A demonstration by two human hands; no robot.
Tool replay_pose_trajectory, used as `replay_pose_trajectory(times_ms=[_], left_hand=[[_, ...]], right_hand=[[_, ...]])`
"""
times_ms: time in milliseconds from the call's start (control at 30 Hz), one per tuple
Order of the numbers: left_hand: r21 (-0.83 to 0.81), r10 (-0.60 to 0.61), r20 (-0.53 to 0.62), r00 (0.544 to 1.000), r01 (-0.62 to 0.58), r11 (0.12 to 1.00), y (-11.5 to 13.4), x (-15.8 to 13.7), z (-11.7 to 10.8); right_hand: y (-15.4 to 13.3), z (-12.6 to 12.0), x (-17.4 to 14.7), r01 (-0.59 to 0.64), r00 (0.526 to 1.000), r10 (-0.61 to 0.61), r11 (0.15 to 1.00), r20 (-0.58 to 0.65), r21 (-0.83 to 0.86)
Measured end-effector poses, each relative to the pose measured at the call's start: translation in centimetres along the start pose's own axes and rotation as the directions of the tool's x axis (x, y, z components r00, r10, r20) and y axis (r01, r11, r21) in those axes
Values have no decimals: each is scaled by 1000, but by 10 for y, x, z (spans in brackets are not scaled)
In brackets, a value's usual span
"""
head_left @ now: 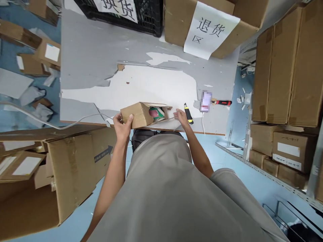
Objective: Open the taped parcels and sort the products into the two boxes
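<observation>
A small brown cardboard box [136, 115] lies at the table's near edge, its right end open with the flaps spread. Something green and pink [156, 113] shows inside; its kind is unclear. My left hand [122, 126] grips the box's closed left end, thumb on top. Just off the open flaps is my right hand [181, 117], fingers loosely apart with nothing visible in them; whether a fingertip touches a flap I cannot tell. Beside it lies a yellow-and-black utility knife [188, 114].
A blurred phone-like device [206, 102] with a white cable lies by a red-and-black handle [224, 103]. A black crate [126, 16] and a labelled carton [176, 23] stand at the table's back. A large open carton [78, 164] is at left; stacked boxes [280, 74] fill the right shelf.
</observation>
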State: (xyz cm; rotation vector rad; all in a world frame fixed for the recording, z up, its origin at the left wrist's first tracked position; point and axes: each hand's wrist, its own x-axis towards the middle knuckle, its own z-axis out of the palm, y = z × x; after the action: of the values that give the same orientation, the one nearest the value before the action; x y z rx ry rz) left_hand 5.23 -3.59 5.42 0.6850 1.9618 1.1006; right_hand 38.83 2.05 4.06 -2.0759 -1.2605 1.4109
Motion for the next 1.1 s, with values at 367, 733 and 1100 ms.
replay_pose_trajectory(times_ms=[367, 733, 1100], left_hand=[[-258, -130, 189, 973, 177, 950, -18, 21, 8], [-86, -313, 226, 923, 338, 937, -7, 31, 53], [118, -253, 450, 857, 223, 968, 14, -1, 8]], right_hand=[[-30, -11, -26, -111, 973, 27, 924, 228, 365], [-18, -33, -45, 65, 997, -70, 993, 45, 96], [-44, -45, 1, 438, 899, -436, 894, 40, -98]])
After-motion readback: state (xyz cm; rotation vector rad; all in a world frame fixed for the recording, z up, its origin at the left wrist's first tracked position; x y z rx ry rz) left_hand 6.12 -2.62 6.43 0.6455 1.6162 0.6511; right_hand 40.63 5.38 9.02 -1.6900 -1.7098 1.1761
